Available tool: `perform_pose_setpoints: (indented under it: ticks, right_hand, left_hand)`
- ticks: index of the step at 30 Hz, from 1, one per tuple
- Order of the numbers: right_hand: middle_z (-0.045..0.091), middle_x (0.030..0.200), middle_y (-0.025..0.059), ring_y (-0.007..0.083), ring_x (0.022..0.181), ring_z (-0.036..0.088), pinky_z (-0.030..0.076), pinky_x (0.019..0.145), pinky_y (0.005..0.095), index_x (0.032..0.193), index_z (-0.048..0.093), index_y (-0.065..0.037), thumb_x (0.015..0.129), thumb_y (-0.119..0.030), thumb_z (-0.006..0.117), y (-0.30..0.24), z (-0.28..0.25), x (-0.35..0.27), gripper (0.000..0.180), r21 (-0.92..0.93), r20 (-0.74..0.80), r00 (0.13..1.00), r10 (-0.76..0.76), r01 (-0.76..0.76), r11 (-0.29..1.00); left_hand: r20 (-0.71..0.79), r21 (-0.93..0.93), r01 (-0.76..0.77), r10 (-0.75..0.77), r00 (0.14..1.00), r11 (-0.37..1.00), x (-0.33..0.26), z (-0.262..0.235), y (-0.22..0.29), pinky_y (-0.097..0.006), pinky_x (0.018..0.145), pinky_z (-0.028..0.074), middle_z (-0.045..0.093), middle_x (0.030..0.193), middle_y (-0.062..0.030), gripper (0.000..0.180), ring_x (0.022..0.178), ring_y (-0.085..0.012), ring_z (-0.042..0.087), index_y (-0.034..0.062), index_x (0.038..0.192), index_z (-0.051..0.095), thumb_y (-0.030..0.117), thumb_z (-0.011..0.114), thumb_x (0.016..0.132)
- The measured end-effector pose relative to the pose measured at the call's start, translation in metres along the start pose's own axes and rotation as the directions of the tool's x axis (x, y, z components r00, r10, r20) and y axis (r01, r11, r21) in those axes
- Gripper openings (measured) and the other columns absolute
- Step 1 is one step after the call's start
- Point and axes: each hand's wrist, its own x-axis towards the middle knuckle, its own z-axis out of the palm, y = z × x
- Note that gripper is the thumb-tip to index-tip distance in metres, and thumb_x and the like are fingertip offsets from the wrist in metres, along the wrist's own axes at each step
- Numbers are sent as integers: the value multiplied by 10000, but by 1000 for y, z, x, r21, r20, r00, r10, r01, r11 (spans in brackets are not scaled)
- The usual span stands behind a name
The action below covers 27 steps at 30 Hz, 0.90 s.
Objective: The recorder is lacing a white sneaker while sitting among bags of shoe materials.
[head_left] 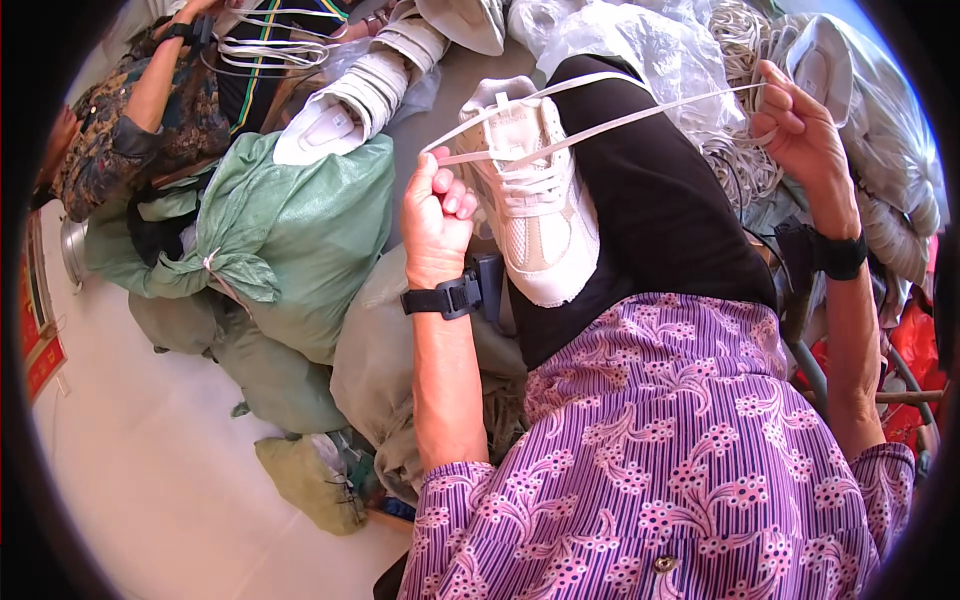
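Note:
A white and beige sneaker [530, 200] rests on my lap against my black trousers, its toe pointing toward me. White lacing crosses its lower tongue. My left hand [440, 205] is beside the shoe's left edge, thumb and fingertips pinching the white shoelace [640, 122]. Out to the right and raised, my right hand [800, 130] pinches the lace too, which stretches taut from the shoe's eyelets to my fingertips. Another stretch of lace loops over the shoe's upper part from my left fingers.
Nested white shoes [345, 110] lie on a green sack [300, 215] to the left. Another person's arm [155, 90] is near white laces at the far left. Bundled laces [745, 160] and clear plastic bags [640, 45] lie beyond my knees. Grey sacks [375, 340] sit beside my left arm.

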Motion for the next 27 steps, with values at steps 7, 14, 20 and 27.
perform_pose_setpoints:
  ticks: [7,14,20,27]
  right_hand:
    - [473,803,58,142,627,413,386,794,299,1253,442,92,926,33,445,-150,-133,-123,332,265,-252,886,-389,450,853]
    - [523,1235,166,250,1099,510,337,1056,411,1331,390,87,889,70,449,-194,-207,-206,447,81,-83,868,-490,496,865]
    - [462,1390,141,214,1253,478,353,1069,353,1366,379,40,937,-114,465,-73,-89,-87,464,-520,-59,917,-394,308,796]
    - [679,827,98,183,753,669,524,714,278,998,635,-8,913,-160,553,68,74,33,192,-969,239,963,-126,246,39]
  left_hand:
    - [47,-388,-173,207,977,905,-14,-62,68,-263,449,282,410,595,51,175,464,-87,332,66,988,566,231,513,970]
    - [-244,-276,-472,414,877,837,-83,-171,162,-285,477,293,365,564,41,177,460,-117,331,54,955,555,217,486,966]
    - [-352,-162,-565,487,799,809,-151,-253,222,-300,498,308,331,554,40,151,466,-122,312,61,960,540,199,481,962]
    - [-730,76,-706,522,442,704,-189,-212,210,-340,595,397,434,733,-41,229,632,-171,418,30,1131,532,137,519,929]
